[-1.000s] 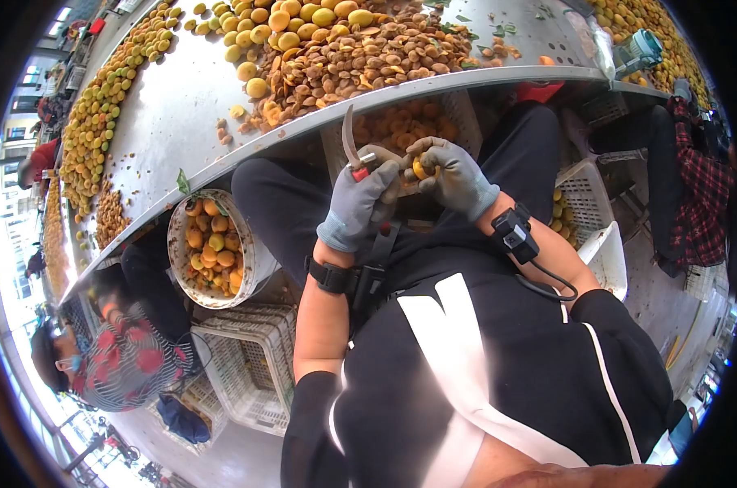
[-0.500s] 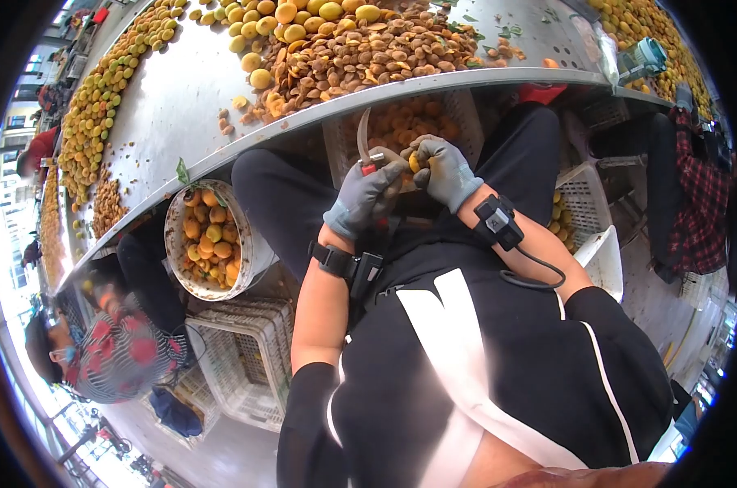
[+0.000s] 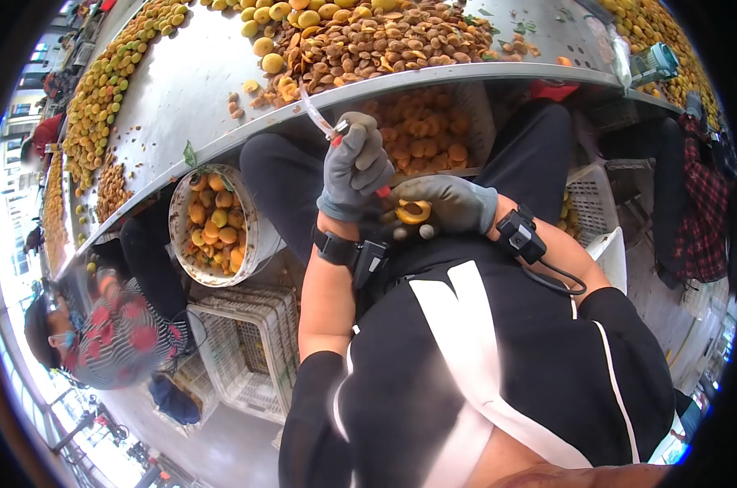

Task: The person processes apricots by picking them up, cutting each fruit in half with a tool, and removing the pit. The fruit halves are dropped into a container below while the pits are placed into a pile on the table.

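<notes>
The grey-gloved left hand clenches a curved red-handled metal knife while the nearer grey-gloved right hand grasps a split orange fruit.

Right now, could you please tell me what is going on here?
A gloved person sits at a metal table: the left hand grips a curved knife, the right hand holds a cut-open fruit. A crate of orange fruit stands below the table edge, a bucket of more fruit beside the left leg, and a heap of what look like brown pits lies on top.
</notes>
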A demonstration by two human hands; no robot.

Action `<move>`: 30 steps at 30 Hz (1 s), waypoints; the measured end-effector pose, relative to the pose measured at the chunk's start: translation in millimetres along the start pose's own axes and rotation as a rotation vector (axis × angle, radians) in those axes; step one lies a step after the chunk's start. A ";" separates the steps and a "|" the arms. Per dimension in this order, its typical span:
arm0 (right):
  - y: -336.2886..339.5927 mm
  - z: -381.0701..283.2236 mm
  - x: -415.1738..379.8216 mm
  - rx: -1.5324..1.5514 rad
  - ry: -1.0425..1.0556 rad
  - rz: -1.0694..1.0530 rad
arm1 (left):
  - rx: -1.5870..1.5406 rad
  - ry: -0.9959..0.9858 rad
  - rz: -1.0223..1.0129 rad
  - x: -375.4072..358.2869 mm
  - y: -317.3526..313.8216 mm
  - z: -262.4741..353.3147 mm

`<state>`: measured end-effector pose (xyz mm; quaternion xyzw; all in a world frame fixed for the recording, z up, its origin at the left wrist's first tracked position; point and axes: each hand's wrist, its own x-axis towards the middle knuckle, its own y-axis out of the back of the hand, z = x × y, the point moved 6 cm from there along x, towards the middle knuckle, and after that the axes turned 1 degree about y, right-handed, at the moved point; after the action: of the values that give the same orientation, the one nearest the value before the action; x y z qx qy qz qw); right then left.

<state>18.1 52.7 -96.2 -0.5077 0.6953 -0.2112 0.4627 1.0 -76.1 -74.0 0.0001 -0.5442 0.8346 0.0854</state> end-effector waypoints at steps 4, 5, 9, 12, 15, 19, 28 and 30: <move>-2.5 8.1 2.8 0.118 -0.039 0.062 | -0.075 -0.097 -0.091 -2.5 -2.6 5.8; -1.7 5.9 2.2 0.134 -0.005 0.111 | -0.074 -0.099 -0.093 -2.8 -5.3 3.0; 7.8 2.1 6.5 -0.046 0.182 0.213 | 0.072 -0.274 0.456 2.8 -6.1 4.5; 3.0 -13.9 -1.9 -0.342 0.318 0.291 | 0.091 -0.299 0.548 -1.8 5.2 8.8; -7.1 -8.2 -6.4 -0.177 0.309 0.207 | 0.110 -0.272 0.370 -0.4 2.5 9.4; -9.3 -1.7 -7.9 0.080 0.161 0.187 | 0.086 -0.212 0.169 3.5 -7.7 2.6; 14.5 -14.1 -14.3 -0.337 0.340 0.479 | 0.178 -0.286 0.452 4.1 -13.7 1.2; 19.1 -18.0 -17.7 -0.508 0.350 0.570 | 0.169 -0.305 0.607 3.8 -6.7 0.2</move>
<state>-6.2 73.0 -94.5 -0.3494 0.9060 0.0204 0.2378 -1.8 -73.1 -67.5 -0.0298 -0.4548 0.8544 -0.2495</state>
